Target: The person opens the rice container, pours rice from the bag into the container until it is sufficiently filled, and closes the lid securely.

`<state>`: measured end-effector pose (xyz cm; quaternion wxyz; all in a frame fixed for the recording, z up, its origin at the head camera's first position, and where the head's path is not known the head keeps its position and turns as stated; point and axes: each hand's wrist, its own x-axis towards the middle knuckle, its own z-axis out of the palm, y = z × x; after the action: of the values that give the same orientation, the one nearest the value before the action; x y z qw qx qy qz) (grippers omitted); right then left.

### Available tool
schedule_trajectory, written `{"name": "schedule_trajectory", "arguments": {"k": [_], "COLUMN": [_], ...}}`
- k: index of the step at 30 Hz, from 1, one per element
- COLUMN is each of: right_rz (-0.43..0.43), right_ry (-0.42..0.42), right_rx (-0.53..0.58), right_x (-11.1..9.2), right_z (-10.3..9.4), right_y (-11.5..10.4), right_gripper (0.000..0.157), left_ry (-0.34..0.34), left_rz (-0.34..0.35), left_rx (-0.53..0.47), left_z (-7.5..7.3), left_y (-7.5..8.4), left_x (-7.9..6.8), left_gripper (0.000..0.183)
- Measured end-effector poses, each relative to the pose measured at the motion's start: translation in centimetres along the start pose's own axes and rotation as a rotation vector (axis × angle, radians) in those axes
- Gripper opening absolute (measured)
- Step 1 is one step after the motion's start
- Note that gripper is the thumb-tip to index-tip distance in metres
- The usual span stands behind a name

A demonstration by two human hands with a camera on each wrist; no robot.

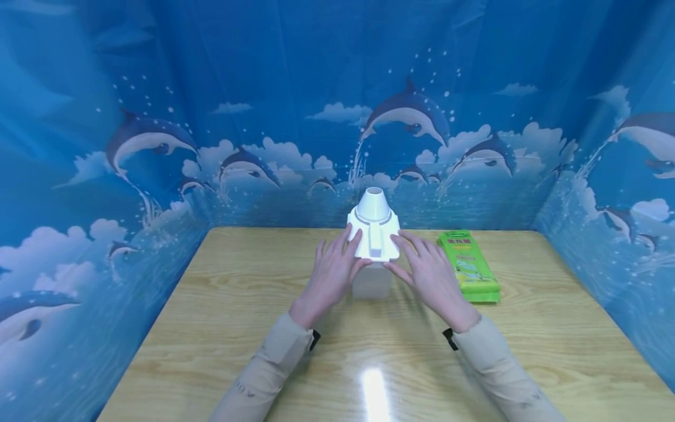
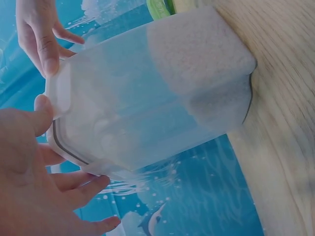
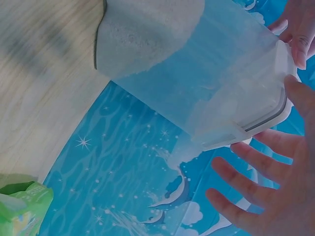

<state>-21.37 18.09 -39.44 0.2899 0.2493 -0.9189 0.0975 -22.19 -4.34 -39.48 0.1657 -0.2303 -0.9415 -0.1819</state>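
Note:
A tall translucent container (image 1: 371, 282) stands upright on the table, partly filled with pale grains (image 2: 202, 49). Its white lid (image 1: 360, 236) carries a white cone-shaped piece (image 1: 373, 206) on top. My left hand (image 1: 331, 272) touches the lid's left side, thumb at the front edge and fingers along the side. On the opposite side my right hand (image 1: 429, 274) touches the lid with thumb and index finger, its other fingers spread apart. In the right wrist view, a side flap (image 3: 224, 136) of the lid juts out near the fingertips.
A bright green packet (image 1: 469, 266) lies on the wooden table (image 1: 253, 351), just right of my right hand. Blue dolphin-printed cloth (image 1: 295, 70) surrounds the table at the back and both sides.

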Motion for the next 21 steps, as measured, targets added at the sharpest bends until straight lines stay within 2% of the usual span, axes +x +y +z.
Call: {"name": "schedule_trajectory", "arguments": {"k": [11,21], "right_rz": [0.030,0.095], "right_ry": [0.001,-0.041], "right_rx": [0.016,0.033], "right_x": [1.1,1.6], "right_z": [1.1,1.7], "right_y": [0.6,0.6], "right_gripper": [0.060,0.060], "left_ry": [-0.011,-0.019], "left_rz": [-0.043,-0.056], "left_rx": [-0.018,-0.048], "left_z": [1.0,1.3], "left_y": [-0.6,-0.8], "left_x": [1.8,2.3], "left_gripper": [0.063,0.065]}}
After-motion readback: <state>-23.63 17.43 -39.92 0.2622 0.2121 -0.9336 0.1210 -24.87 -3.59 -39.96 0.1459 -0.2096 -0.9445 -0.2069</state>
